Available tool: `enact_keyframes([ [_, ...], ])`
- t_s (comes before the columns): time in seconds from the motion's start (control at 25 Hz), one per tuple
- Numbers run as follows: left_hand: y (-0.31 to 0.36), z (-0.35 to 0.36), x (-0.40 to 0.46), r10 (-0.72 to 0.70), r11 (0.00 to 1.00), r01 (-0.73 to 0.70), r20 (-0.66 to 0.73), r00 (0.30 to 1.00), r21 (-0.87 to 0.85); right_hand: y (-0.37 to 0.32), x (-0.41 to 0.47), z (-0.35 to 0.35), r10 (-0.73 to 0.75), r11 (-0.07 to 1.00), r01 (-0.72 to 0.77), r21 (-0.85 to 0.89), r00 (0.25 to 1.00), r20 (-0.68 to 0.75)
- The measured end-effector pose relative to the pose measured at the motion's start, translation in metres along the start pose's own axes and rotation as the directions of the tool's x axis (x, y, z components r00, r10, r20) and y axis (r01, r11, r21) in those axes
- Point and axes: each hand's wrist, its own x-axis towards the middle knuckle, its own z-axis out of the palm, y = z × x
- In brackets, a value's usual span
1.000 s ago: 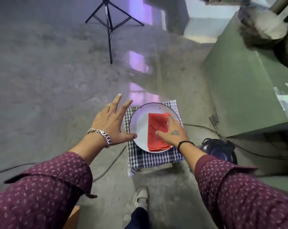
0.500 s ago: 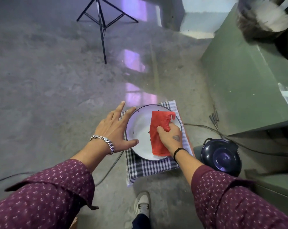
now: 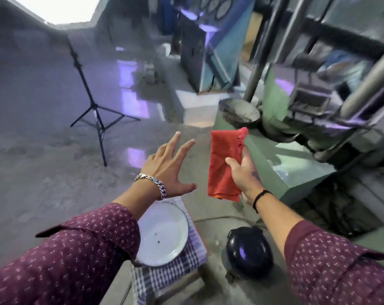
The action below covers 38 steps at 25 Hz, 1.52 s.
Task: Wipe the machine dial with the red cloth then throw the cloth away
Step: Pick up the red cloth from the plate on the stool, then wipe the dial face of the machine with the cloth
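Note:
My right hand (image 3: 245, 172) grips a folded red cloth (image 3: 224, 168) by its right edge and holds it up in the air, hanging upright in front of a green machine (image 3: 296, 164). To the left of the cloth my left hand (image 3: 169, 168) hovers open with fingers spread, apart from the cloth. Several round dials (image 3: 216, 5) show on a blue panel far at the top, blurred. A white plate (image 3: 162, 236) lies below my hands on a checked cloth (image 3: 164, 280), with nothing on it but small specks.
A dark round lidded container (image 3: 248, 252) sits on the floor right of the plate. A black tripod (image 3: 96, 115) stands at the left on the dusty concrete floor. A grey dusty bowl (image 3: 240, 113) rests on the green machine, with metal pillars (image 3: 263, 47) behind it.
My right hand has lifted the red cloth off the white plate into the air. My left hand has left the plate's rim and risen. My view has tilted up toward the machines.

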Motion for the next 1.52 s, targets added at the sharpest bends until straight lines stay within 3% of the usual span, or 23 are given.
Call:
enact_keyframes([
  [0.16, 0.104, -0.073, 0.036, 0.164, 0.986, -0.163, -0.112, 0.98, 0.017, -0.087, -0.019, -0.128, -0.126, 0.991, 0.13, 0.024, 0.984, -0.125],
  [0.32, 0.232, -0.126, 0.056, 0.334, 0.941, -0.339, -0.236, 0.913, 0.021, -0.149, -0.063, -0.265, -0.196, 0.98, 0.199, -0.016, 0.944, -0.264],
  [0.64, 0.497, -0.172, 0.054, 0.574, 0.795, -0.606, -0.342, 0.744, 0.019, -0.193, -0.185, -0.522, -0.313, 0.949, 0.287, -0.133, 0.789, -0.53],
  [0.84, 0.641, -0.18, 0.024, 0.667, 0.705, -0.709, -0.368, 0.648, 0.029, -0.189, -0.277, -0.651, -0.321, 0.947, 0.229, -0.226, 0.686, -0.652],
  [1.0, 0.732, -0.179, -0.001, 0.684, 0.679, -0.734, -0.373, 0.627, 0.01, -0.169, -0.345, -0.728, -0.308, 0.949, 0.148, -0.28, 0.628, -0.715],
  [1.52, 0.917, -0.111, 0.001, 0.833, 0.491, -0.871, -0.288, 0.473, -0.013, -0.064, -0.446, -0.871, -0.147, 0.985, -0.018, -0.171, 0.433, -0.89],
])
